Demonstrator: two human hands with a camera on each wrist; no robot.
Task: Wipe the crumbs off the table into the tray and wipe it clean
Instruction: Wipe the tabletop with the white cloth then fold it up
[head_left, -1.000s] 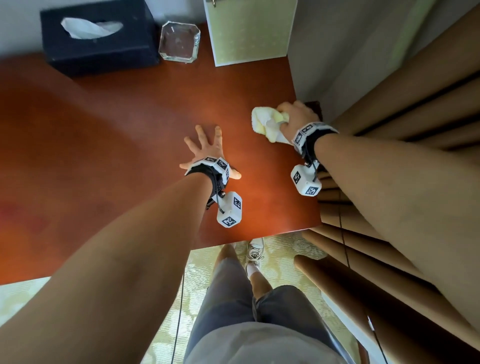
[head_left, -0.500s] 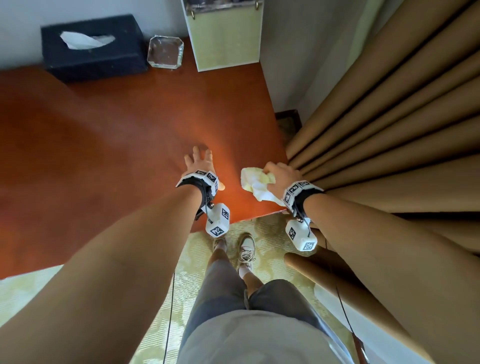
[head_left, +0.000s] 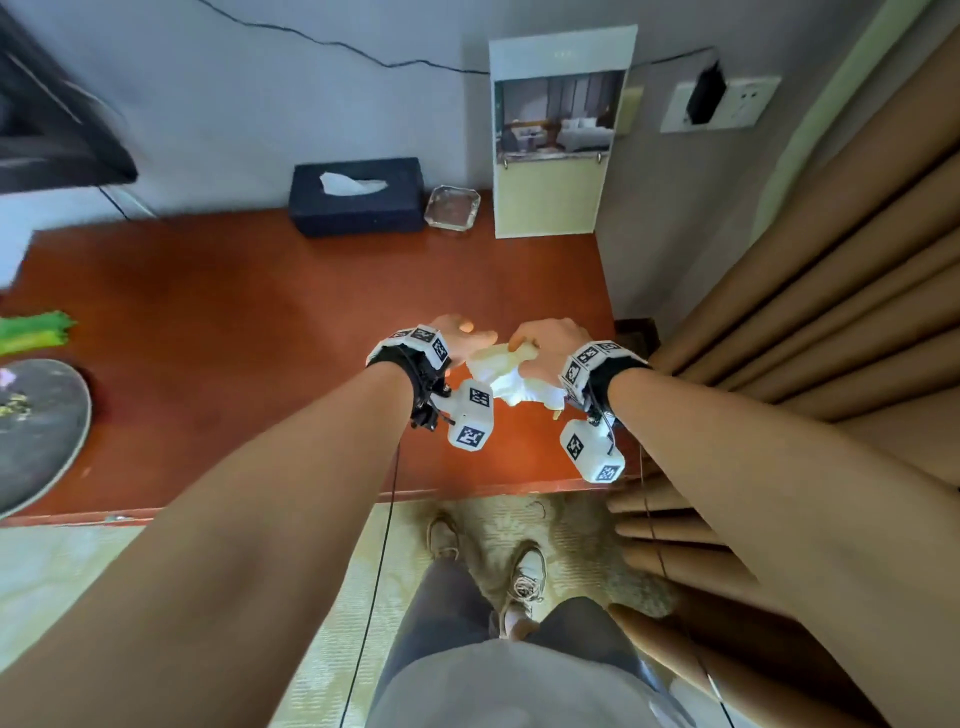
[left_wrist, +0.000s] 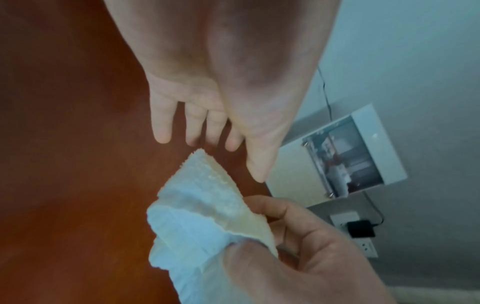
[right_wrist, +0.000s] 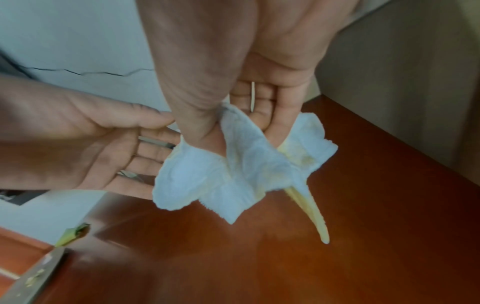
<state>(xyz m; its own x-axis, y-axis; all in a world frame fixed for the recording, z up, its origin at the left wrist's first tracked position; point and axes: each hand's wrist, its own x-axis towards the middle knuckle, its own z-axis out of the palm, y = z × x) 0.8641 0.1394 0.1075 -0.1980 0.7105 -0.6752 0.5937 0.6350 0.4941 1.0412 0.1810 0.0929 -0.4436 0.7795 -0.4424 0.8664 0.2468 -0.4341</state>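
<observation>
1. Where the two hands meet above the near right part of the table (head_left: 249, 322), the right hand (head_left: 545, 348) pinches a crumpled white and pale yellow cloth (head_left: 506, 374) between thumb and curled fingers, holding it clear of the wood.
2. The left hand (head_left: 457, 338) is beside it with fingers straight and slightly spread, palm open; in the left wrist view the cloth's corner (left_wrist: 200, 162) comes just short of those fingertips, and whether they touch it cannot be told.
3. From the head view the wrist bands and marker cubes cover much of both hands, so the fingers are mostly hidden there.
4. The tray (head_left: 36, 431) is well apart at the far left, cut off by the frame edge, with small pale bits on it; a blurred green thing (head_left: 31, 332) lies behind it.
5. A dark tissue box (head_left: 358, 200), a glass dish (head_left: 452, 208) and a framed card (head_left: 550, 156) stand at the back against the wall.
6. Tan curtains (head_left: 805, 312) hang at the right.
</observation>
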